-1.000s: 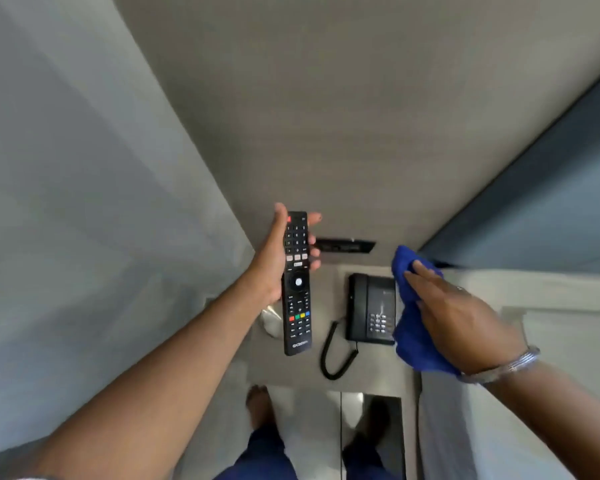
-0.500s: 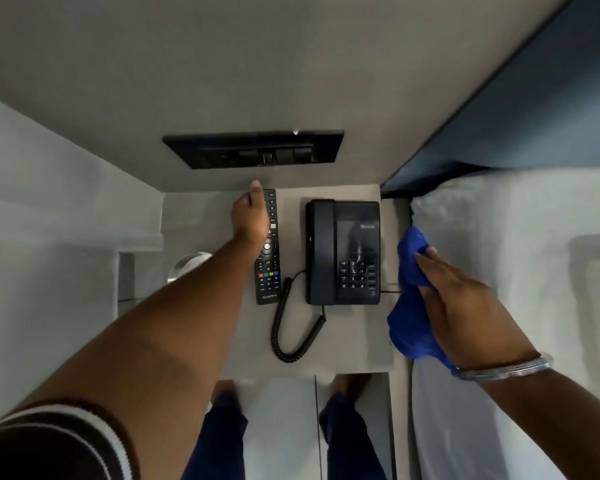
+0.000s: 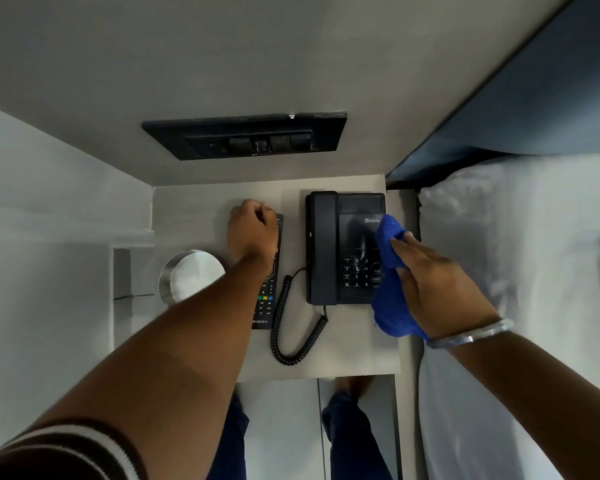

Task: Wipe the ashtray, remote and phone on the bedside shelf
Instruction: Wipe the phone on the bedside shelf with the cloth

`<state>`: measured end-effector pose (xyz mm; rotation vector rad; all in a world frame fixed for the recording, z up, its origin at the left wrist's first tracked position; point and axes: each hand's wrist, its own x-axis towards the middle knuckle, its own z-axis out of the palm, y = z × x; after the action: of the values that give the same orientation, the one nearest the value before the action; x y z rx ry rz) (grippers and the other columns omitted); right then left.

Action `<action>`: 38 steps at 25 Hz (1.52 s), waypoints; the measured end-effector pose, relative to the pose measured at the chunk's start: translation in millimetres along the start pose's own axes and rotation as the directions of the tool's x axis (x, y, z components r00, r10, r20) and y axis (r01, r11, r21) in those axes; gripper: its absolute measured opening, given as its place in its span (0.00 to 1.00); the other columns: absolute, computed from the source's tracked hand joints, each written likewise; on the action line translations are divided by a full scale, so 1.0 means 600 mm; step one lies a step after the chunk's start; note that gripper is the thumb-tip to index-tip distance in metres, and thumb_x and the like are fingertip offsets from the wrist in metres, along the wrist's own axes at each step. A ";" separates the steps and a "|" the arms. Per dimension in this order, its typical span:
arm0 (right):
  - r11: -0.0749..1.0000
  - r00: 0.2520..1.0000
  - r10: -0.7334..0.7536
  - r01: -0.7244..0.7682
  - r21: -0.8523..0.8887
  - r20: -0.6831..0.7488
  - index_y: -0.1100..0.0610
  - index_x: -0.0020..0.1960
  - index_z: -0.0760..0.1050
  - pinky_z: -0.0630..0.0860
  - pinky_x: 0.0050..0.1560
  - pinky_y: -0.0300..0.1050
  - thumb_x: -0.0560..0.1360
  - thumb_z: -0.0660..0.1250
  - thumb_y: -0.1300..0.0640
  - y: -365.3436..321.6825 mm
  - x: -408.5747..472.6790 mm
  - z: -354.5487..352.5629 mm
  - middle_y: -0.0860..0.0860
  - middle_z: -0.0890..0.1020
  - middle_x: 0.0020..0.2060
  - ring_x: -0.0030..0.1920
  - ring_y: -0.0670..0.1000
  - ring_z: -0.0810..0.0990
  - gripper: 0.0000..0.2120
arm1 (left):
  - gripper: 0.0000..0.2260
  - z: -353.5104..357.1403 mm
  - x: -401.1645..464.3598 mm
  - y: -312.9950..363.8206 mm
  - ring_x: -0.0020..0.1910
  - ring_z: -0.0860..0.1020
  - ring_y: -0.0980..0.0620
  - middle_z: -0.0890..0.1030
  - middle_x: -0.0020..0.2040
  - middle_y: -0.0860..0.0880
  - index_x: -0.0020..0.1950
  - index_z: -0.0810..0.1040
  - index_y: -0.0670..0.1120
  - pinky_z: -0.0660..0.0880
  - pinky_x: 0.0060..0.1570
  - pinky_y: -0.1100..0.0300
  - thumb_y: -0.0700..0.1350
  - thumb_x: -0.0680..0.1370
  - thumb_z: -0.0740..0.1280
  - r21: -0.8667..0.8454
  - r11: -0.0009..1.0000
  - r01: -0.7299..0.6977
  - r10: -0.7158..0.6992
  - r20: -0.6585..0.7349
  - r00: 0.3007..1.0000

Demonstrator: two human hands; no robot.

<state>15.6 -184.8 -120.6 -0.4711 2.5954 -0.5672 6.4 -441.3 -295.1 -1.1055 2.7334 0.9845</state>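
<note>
A black remote lies flat on the pale bedside shelf. My left hand rests over its far end with the fingers curled around it. To the right stands a black desk phone, handset in its cradle. My right hand grips a blue cloth and presses it on the phone's right side, over the keypad edge. A round metal ashtray sits at the shelf's left edge, partly hidden by my left forearm.
The phone's coiled cord loops over the shelf between remote and phone. A black switch panel is set in the wall behind. White bedding lies close on the right, below a dark headboard. My legs show below the shelf.
My left hand has lowered the remote from the air onto the shelf and curled over its far end. My right hand moved the blue cloth leftwards onto the phone.
</note>
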 end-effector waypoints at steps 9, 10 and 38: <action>0.947 0.991 0.088 -0.051 -0.318 0.104 0.54 0.78 0.50 0.59 0.72 0.59 0.79 0.51 0.43 0.040 0.138 0.108 0.60 0.52 0.78 0.76 0.63 0.53 0.31 | 0.09 0.004 -0.001 0.124 0.49 0.76 0.45 0.79 0.49 0.43 0.53 0.79 0.44 0.72 0.48 0.50 0.47 0.79 0.63 0.031 0.832 -0.554 0.555 -0.064 0.829; 0.949 0.994 0.076 -0.049 -0.312 0.076 0.55 0.78 0.49 0.57 0.73 0.60 0.78 0.50 0.42 0.045 0.145 0.118 0.61 0.51 0.78 0.76 0.64 0.51 0.32 | 0.09 0.013 -0.004 0.141 0.50 0.77 0.45 0.80 0.50 0.43 0.53 0.80 0.44 0.73 0.49 0.50 0.46 0.80 0.62 0.002 0.814 -0.581 0.581 -0.012 0.814; 0.943 0.997 0.079 -0.078 -0.324 -0.009 0.56 0.68 0.71 0.80 0.40 0.61 0.57 0.77 0.62 0.060 -0.005 0.204 0.65 0.79 0.51 0.42 0.65 0.80 0.40 | 0.18 0.059 -0.027 0.161 0.36 0.77 0.46 0.81 0.38 0.45 0.43 0.80 0.43 0.69 0.35 0.56 0.47 0.84 0.55 0.079 0.889 -0.452 0.438 0.146 0.887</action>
<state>69.1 -190.7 -236.0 -0.4676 2.6993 -0.1088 -50.0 -358.7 -266.8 -0.3811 2.9537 0.8832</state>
